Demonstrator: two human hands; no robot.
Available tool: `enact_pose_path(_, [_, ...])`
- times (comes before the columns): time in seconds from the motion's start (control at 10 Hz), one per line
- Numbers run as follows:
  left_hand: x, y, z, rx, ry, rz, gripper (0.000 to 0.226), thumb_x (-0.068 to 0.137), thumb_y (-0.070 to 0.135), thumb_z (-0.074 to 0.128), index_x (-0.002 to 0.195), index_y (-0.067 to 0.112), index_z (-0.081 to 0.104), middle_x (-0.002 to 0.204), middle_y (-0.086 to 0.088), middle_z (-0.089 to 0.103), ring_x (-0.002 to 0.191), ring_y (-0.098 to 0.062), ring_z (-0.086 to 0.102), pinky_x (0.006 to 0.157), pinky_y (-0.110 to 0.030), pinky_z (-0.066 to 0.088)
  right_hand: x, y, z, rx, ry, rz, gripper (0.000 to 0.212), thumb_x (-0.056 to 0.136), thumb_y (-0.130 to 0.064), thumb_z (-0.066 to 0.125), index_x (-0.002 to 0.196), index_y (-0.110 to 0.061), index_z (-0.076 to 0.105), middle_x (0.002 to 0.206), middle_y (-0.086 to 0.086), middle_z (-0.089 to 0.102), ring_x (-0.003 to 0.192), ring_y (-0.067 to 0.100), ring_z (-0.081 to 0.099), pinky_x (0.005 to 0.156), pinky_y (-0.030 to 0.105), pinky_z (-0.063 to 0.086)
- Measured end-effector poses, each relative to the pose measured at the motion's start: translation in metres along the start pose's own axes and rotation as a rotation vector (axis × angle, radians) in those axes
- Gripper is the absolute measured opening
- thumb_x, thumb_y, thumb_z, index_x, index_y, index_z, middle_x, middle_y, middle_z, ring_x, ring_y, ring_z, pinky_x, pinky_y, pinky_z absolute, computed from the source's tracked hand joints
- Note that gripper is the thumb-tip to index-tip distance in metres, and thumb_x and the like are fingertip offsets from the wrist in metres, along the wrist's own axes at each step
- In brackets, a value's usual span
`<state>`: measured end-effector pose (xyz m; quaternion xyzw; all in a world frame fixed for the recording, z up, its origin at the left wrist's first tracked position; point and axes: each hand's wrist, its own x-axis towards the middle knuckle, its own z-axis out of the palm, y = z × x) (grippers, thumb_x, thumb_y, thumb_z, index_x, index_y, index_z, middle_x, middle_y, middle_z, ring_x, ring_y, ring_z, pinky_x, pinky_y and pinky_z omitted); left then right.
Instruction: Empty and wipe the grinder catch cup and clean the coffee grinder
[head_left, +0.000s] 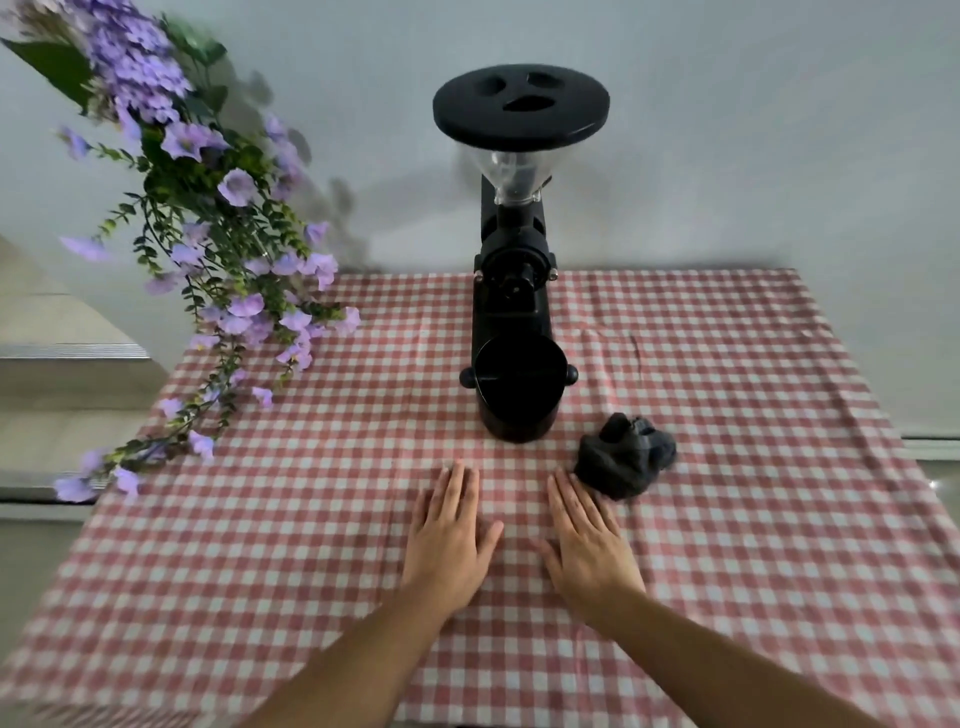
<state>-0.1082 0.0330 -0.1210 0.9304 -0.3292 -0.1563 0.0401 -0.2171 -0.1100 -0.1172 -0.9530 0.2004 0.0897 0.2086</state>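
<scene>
Red-checked tablecloth (260, 519) spreads wide, purple flowers (208, 208) trailing at left. Left hand (447, 540) lies flat, fingers straight, empty. At the cloth's far edge stands the black grinder (511, 291) — clear funnel, round lid — black cup (517, 400) seated at its base. Right hand (589, 551) lies flat too, empty, just beside a crumpled dark rag (626, 460).

- A table (779, 597) stands against a pale wall, covered by a red-and-white checked cloth (260, 597).
- A black coffee grinder (511, 291) stands at the far middle, its catch cup (517, 395) at its foot.
- A crumpled dark rag (626, 460) lies just right of the cup.
- Purple flowers (218, 249) trail onto the left edge.
- The left hand (449, 540) and right hand (589, 545) rest flat, palms down, near the front.
</scene>
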Motion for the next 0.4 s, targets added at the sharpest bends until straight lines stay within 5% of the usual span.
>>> enact_pose_path(0.1, [-0.002,-0.0043,0.0089,0.047,0.012,0.03,0.085,0.079,0.065,-0.018,0.152,0.021,-0.017,0.162,-0.001,-0.019,0.149,-0.017,-0.017,0.119,-0.036,-0.013,-0.0007,0.0065,0.0088,-0.078,0.054,-0.027,0.073,0.088,-0.06,-0.001,0.146,-0.019,-0.016,0.154,-0.005,-0.02,0.14,0.008,-0.023,0.112,0.026,-0.02])
enact_pose_path(0.4, [-0.0031,-0.0042,0.0099,0.079,0.008,0.019,0.082,0.082,0.064,-0.015,0.152,0.021,-0.018,0.162,-0.001,-0.019,0.149,-0.017,-0.017,0.116,-0.035,-0.015,0.0014,0.0012,0.0031,-0.13,-0.007,0.019,0.073,0.094,-0.057,0.012,0.147,-0.016,-0.018,0.156,-0.001,-0.021,0.14,0.012,-0.025,0.112,0.026,-0.024])
